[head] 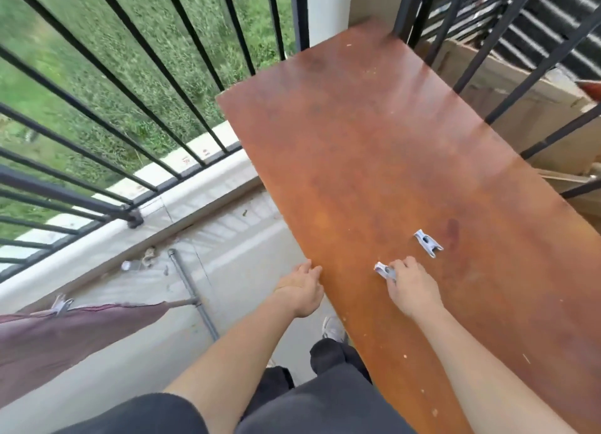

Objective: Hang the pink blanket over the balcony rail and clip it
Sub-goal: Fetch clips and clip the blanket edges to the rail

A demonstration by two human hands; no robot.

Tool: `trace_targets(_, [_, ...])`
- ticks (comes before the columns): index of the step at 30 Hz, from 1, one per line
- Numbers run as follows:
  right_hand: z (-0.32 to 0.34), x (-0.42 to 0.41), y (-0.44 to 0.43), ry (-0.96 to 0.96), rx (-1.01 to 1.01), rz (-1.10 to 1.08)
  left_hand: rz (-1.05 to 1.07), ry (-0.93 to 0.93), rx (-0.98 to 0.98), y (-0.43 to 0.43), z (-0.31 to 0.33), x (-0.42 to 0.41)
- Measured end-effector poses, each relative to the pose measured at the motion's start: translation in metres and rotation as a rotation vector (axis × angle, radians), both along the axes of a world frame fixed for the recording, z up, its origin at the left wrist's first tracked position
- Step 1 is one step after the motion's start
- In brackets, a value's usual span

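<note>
head view, looking down at a balcony. the right hand (411,290) reaches over the near part of the brown table (374,141), fingers curled round the near clip (383,271), a pale clothes peg; its left end sticks out past the fingertips and it lies at or just above the tabletop. the far clip (427,242), of the same kind, lies free on the table just beyond and to the right of that hand, not touching it. the left hand (304,290) rests on the table's left edge, fingers relaxed on the rim and holding nothing.

the pink blanket (65,333) is at the near left, well apart from both hands, draped over a thin bar that meets a grey metal pipe (192,290). a third peg, the blanket clip (61,305), sits on its upper edge. the black balcony rail (97,115) runs along the left with grass (113,43) beyond it. cardboard boxes (520,102) stand behind more black bars at the far right. a pale shoe (333,328) shows below the table's near-left edge.
</note>
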State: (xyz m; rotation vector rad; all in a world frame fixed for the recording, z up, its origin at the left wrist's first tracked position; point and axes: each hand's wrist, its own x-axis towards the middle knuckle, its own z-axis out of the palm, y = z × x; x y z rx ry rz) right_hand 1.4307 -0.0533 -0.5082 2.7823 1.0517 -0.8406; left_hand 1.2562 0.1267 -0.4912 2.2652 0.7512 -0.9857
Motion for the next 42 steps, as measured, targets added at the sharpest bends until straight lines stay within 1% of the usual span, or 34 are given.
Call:
trace_targets(3, [0.013,-0.011,0.039,0.044,0.155,-0.036,0.144,-0.067,0.114,0.023,0.022,-0.019])
trace_targets(6, [0.033,-0.041,0.106,0.159,0.308,0.031,0.328,-0.157,0.299,0.055,0.056,-0.064])
trace_targets(8, [0.050,-0.067,0.155,0.230,0.414,0.120,0.457,-0.190,0.428,0.075,0.081,-0.104])
trace_targets(10, [0.066,-0.104,0.201,0.280,0.521,0.258,0.596,-0.188,0.560,0.088,0.105,-0.154])
trace_targets(12, [0.084,-0.151,0.243,0.347,0.564,0.380,0.730,-0.163,0.677,0.095,0.129,-0.210])
trace_targets(15, [0.114,-0.242,0.290,0.437,0.607,0.593,0.892,-0.112,0.797,0.091,0.157,-0.303])
trace_targets(18, [0.143,-0.347,0.313,0.519,0.652,0.810,1.116,-0.086,0.827,0.081,0.175,-0.400])
trace_targets(22, [0.177,-0.498,0.329,0.542,0.693,1.081,1.318,-0.021,0.949,0.058,0.192,-0.541])
trace_targets(24, [0.192,-0.573,0.334,0.547,0.727,1.200,1.411,0.010,0.989,0.043,0.198,-0.613])
trace_targets(27, [0.213,-0.677,0.341,0.592,0.725,1.359,1.573,0.061,1.030,0.021,0.204,-0.714])
trace_targets(29, [0.228,-0.738,0.343,0.665,0.746,1.394,1.663,0.096,1.052,0.003,0.210,-0.769])
trace_targets(31, [0.242,-0.793,0.344,0.778,0.780,1.353,1.706,0.153,1.079,-0.013,0.215,-0.815])
trace_targets(35, [0.256,-0.887,0.348,0.979,0.700,1.222,1.748,0.217,1.109,-0.032,0.224,-0.886])
trace_targets(37, [0.256,-0.929,0.356,1.056,0.681,1.222,1.773,0.227,1.124,-0.033,0.225,-0.917])
trace_targets(39, [0.254,-0.973,0.363,1.064,0.674,1.278,1.799,0.225,1.137,-0.031,0.224,-0.948])
trace_targets(42, [0.239,-1.044,0.381,1.002,0.688,1.363,1.809,0.229,1.133,-0.016,0.217,-1.001])
